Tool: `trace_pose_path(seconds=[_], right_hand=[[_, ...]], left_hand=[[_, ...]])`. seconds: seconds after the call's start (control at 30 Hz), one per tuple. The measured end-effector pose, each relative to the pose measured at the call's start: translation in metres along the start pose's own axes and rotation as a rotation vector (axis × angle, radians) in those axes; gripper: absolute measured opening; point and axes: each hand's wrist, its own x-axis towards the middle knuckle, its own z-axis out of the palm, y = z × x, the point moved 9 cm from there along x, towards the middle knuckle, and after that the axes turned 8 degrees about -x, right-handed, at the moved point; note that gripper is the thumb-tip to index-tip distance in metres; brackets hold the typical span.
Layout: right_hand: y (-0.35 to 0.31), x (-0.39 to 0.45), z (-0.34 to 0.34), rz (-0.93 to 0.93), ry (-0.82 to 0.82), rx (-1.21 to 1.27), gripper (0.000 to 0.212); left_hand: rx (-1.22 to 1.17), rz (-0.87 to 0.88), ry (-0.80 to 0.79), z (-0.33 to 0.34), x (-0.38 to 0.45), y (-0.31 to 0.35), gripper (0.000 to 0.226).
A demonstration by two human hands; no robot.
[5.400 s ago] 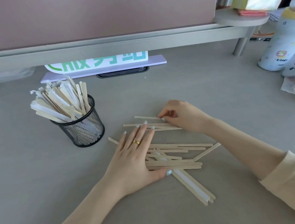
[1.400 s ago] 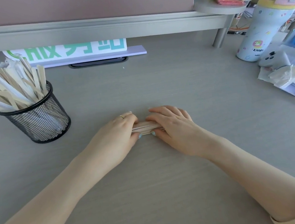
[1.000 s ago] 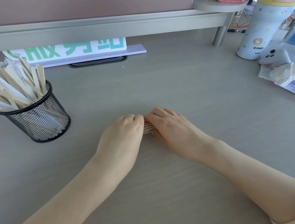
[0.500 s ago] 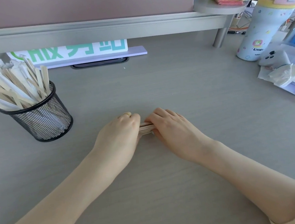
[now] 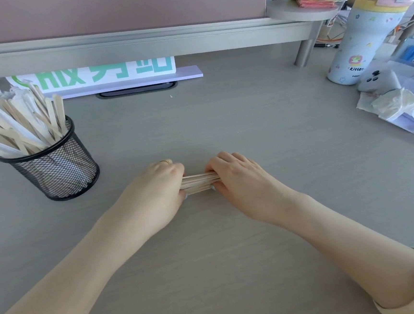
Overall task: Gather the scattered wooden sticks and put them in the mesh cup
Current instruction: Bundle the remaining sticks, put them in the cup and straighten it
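Note:
A bundle of wooden sticks (image 5: 199, 182) lies sideways on the grey desk, gathered into one tight stack. My left hand (image 5: 153, 189) is closed over its left end and my right hand (image 5: 235, 177) over its right end, so only the short middle stretch shows. The black mesh cup (image 5: 59, 167) stands at the left, a hand's length from my left hand, packed with several wooden and paper-wrapped sticks that fan out over its rim.
A raised shelf (image 5: 141, 45) runs along the back, with a white-and-green sign (image 5: 108, 72) under it. At the right stand a pale water bottle (image 5: 363, 43), a small grey gadget (image 5: 379, 83) and crumpled papers (image 5: 397, 107).
The scattered sticks have been swept together into one bundle between both hands. In the last half second the hands have drawn slightly apart, showing more of the bundle.

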Motion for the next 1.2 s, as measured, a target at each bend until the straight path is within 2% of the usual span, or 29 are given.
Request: trace_pose_path(seconds=[0.13, 0.4, 0.53, 0.83, 0.97, 1.03, 1.1, 1.2], right_hand=[[-0.001, 0.000, 0.002, -0.004, -0.014, -0.024, 0.026], [-0.001, -0.002, 0.002, -0.013, -0.009, -0.102, 0.021], [-0.002, -0.002, 0.001, -0.019, 0.004, -0.123, 0.020], [-0.002, -0.003, 0.000, -0.020, -0.002, -0.150, 0.019], [-0.001, -0.004, 0.002, -0.020, 0.047, -0.179, 0.012], [-0.001, -0.004, 0.003, -0.024, 0.076, -0.197, 0.011], [-0.001, -0.004, 0.005, -0.022, 0.084, -0.205, 0.014], [-0.001, -0.004, 0.005, -0.030, 0.101, -0.221, 0.014]], left_hand=[[0.039, 0.037, 0.006, 0.002, -0.003, 0.005, 0.016], [0.079, 0.034, 0.041, 0.005, -0.005, 0.007, 0.007], [0.084, 0.052, 0.067, 0.006, -0.004, 0.007, 0.018], [0.129, 0.065, 0.120, 0.010, -0.004, 0.006, 0.025], [0.126, 0.103, 0.140, 0.010, -0.006, 0.008, 0.025], [0.125, 0.188, 0.205, 0.006, -0.010, 0.016, 0.036], [0.209, 0.217, 0.178, 0.008, -0.010, 0.020, 0.050], [0.270, 0.206, 0.199, 0.007, -0.010, 0.020, 0.054]])
